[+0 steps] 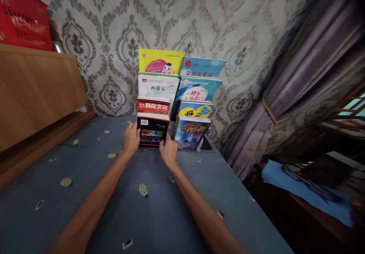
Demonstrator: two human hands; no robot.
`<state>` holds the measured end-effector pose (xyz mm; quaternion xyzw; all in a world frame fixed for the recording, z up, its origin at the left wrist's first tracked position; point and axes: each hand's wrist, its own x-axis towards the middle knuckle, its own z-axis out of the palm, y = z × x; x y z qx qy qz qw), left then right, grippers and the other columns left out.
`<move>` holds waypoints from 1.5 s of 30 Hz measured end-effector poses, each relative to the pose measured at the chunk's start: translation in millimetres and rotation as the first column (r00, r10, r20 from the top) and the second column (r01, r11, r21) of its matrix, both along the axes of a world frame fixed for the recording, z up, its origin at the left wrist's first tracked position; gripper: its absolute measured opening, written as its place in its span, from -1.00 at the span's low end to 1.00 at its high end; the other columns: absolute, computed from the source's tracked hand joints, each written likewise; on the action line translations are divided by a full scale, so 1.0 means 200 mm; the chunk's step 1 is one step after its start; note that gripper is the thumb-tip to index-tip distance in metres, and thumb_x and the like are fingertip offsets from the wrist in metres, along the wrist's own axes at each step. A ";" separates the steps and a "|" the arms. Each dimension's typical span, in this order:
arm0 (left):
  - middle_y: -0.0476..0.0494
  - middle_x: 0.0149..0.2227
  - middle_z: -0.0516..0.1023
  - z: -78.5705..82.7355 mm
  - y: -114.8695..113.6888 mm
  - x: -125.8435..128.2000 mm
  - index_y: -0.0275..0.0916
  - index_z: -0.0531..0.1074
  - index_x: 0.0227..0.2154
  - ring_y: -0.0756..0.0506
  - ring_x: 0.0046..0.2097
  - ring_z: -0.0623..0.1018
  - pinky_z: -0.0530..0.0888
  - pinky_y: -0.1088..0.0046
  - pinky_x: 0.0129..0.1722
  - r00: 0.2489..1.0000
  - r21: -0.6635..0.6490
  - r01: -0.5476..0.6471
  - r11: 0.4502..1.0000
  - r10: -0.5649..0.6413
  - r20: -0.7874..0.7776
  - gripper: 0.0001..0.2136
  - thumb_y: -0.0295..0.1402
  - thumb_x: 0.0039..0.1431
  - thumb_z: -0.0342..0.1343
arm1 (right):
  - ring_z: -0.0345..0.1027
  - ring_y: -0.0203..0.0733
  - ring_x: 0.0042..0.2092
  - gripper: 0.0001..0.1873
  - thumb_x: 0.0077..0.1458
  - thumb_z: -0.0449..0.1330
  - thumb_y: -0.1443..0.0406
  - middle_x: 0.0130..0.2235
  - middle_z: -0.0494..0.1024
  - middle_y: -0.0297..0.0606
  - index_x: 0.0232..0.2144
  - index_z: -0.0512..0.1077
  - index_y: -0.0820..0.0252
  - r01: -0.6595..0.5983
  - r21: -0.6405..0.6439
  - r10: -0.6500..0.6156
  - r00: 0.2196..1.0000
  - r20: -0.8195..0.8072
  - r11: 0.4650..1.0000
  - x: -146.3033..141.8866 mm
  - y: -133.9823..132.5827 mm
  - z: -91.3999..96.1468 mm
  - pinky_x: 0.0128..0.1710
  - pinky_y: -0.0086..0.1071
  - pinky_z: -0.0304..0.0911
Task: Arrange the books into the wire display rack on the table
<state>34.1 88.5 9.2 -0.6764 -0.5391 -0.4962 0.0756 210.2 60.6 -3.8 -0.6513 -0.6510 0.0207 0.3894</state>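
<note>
Books stand in two stepped rows against the wall. At the front of the left row is a black book [152, 134] with a barcode and small colour pictures. My left hand [131, 137] grips its left edge, and my right hand [169, 149] grips its right edge, fingers partly hidden behind. Behind it rise a red book [154, 107], a white book [158, 87] and a yellow book [161, 60]. Beside my right hand, the right row holds a blue illustrated book [191, 134], then a yellow-and-blue book [196, 108], a teal book [199, 88] and a blue book [202, 67].
The books rest on a grey-blue cloth [114, 185] with pineapple prints. A wooden cabinet [40, 94] carrying a red basket [25, 18] stands left. Purple curtains [265, 132] hang right, near a lower surface with a light-blue cloth [302, 187] and dark cables. Patterned wallpaper covers the wall behind.
</note>
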 end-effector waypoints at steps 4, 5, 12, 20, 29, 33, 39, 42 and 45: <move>-0.24 -0.16 0.51 0.00 0.01 -0.01 -0.22 0.42 -0.03 -0.24 -0.07 0.51 0.49 0.16 -0.01 0.999 0.018 -0.019 1.000 0.019 -0.028 -0.71 -0.44 0.27 -0.11 | 0.54 -0.01 -0.17 -0.57 0.17 0.01 0.42 -0.21 0.67 -0.02 0.05 0.46 0.27 -0.015 0.020 0.015 1.000 -0.007 1.000 0.01 0.00 0.00 0.00 -0.22 0.20; -0.24 -0.17 0.51 0.00 0.02 -0.01 -0.22 0.42 -0.05 -0.24 -0.07 0.51 0.49 0.16 -0.01 0.999 0.017 -0.021 1.000 0.021 -0.030 -0.72 -0.44 0.26 -0.10 | 0.54 -0.01 -0.15 -0.58 0.17 0.01 0.43 -0.21 0.67 -0.02 0.03 0.47 0.27 -0.018 0.021 0.019 1.000 -0.008 1.000 0.01 0.00 0.00 0.00 -0.22 0.20; -0.28 -0.15 0.53 0.02 0.01 -0.01 -0.25 0.42 -0.01 -0.27 -0.06 0.53 0.48 0.12 0.00 0.999 -0.045 -0.021 0.999 0.019 -0.043 -0.69 -0.44 0.26 -0.11 | 0.50 0.00 -0.08 -0.60 0.17 0.00 0.45 -0.15 0.64 -0.01 0.02 0.45 0.29 -0.042 -0.003 0.042 0.999 0.001 0.999 0.02 0.00 -0.01 0.07 -0.18 0.16; -0.27 -0.14 0.50 -0.02 -0.03 -0.03 -0.25 0.37 -0.02 -0.25 -0.09 0.52 0.48 0.18 -0.05 0.993 -0.083 -0.039 0.996 0.029 -0.113 -0.75 -0.44 0.26 -0.04 | 0.38 0.14 0.00 -0.63 0.18 0.03 0.41 -0.10 0.59 0.11 -0.01 0.47 0.35 -0.018 -0.029 0.021 0.993 0.117 0.999 0.04 0.00 -0.05 0.05 -0.09 0.16; -0.23 -0.20 0.49 -0.02 -0.01 -0.02 -0.24 0.37 -0.12 -0.22 -0.13 0.50 0.47 0.25 -0.10 0.991 -0.077 -0.047 0.996 0.037 -0.132 -0.80 -0.50 0.24 -0.06 | 0.35 0.01 0.03 -0.63 0.21 0.01 0.43 -0.07 0.60 -0.05 -0.01 0.50 0.29 -0.009 -0.117 0.028 0.986 0.163 0.993 0.05 -0.03 0.01 0.04 -0.20 0.06; -0.23 -0.20 0.49 -0.02 -0.01 -0.02 -0.23 0.37 -0.13 -0.22 -0.14 0.50 0.46 0.26 -0.11 0.990 -0.067 -0.040 0.997 0.031 -0.135 -0.80 -0.50 0.24 -0.08 | 0.32 0.00 0.04 -0.61 0.22 0.01 0.43 -0.07 0.59 -0.04 0.02 0.50 0.29 -0.001 -0.134 0.026 0.982 0.186 0.991 0.05 -0.03 0.01 0.03 -0.22 0.02; -0.22 -0.23 0.47 -0.02 -0.01 -0.03 -0.23 0.37 -0.17 -0.21 -0.15 0.50 0.45 0.28 -0.14 0.990 -0.061 -0.036 0.998 0.028 -0.137 -0.83 -0.49 0.25 -0.08 | 0.32 0.00 0.03 -0.61 0.23 0.00 0.42 -0.08 0.59 -0.07 0.01 0.50 0.28 -0.001 -0.134 0.027 0.980 0.196 0.991 0.05 -0.03 0.01 0.04 -0.22 0.00; -0.23 -0.23 0.47 -0.02 -0.01 -0.03 -0.24 0.37 -0.18 -0.22 -0.15 0.49 0.45 0.26 -0.13 0.991 -0.065 -0.029 0.997 0.020 -0.135 -0.84 -0.49 0.24 -0.08 | 0.33 0.01 0.04 -0.62 0.23 0.01 0.42 -0.07 0.59 -0.05 0.01 0.49 0.29 -0.001 -0.140 0.029 0.979 0.203 0.990 0.05 -0.04 0.02 0.05 -0.21 0.01; -0.23 -0.21 0.47 -0.03 -0.01 -0.03 -0.23 0.37 -0.15 -0.22 -0.14 0.49 0.46 0.24 -0.10 0.993 -0.058 -0.016 0.998 0.009 -0.122 -0.82 -0.49 0.24 -0.08 | 0.33 0.04 0.04 -0.63 0.23 0.03 0.39 -0.05 0.58 -0.01 0.02 0.48 0.33 0.005 -0.149 0.027 0.978 0.209 0.989 0.04 -0.04 0.03 0.05 -0.19 0.02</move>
